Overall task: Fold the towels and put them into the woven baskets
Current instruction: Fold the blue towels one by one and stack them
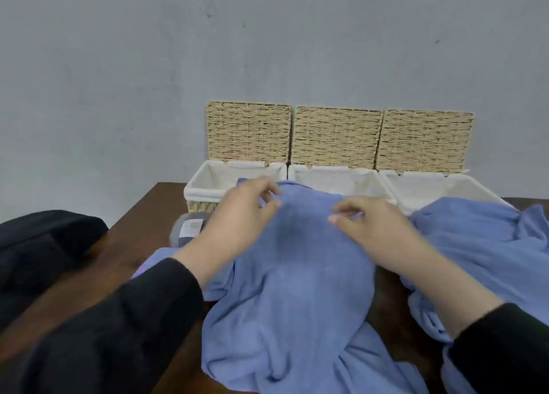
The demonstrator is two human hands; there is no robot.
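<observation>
Both hands pinch the blue towel point(297, 275): left hand point(246, 215) and right hand point(374, 227) at its far edge, lifted just before three open woven baskets point(335, 183). Towel hangs toward the person over the table point(142, 224). Second towel point(481, 239) lies right, partly cut off; fingertips blurred.

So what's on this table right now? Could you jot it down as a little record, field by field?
surface: dark brown wooden table
containers: three woven straw baskets with white cloth liners, lids up, side by side against the wall
being handled: blue terry towel, unfolded
left hand: pinches the towel's far edge
right hand: pinches the same edge
waiting: second crumpled blue towel
baskets' contents: none visible
</observation>
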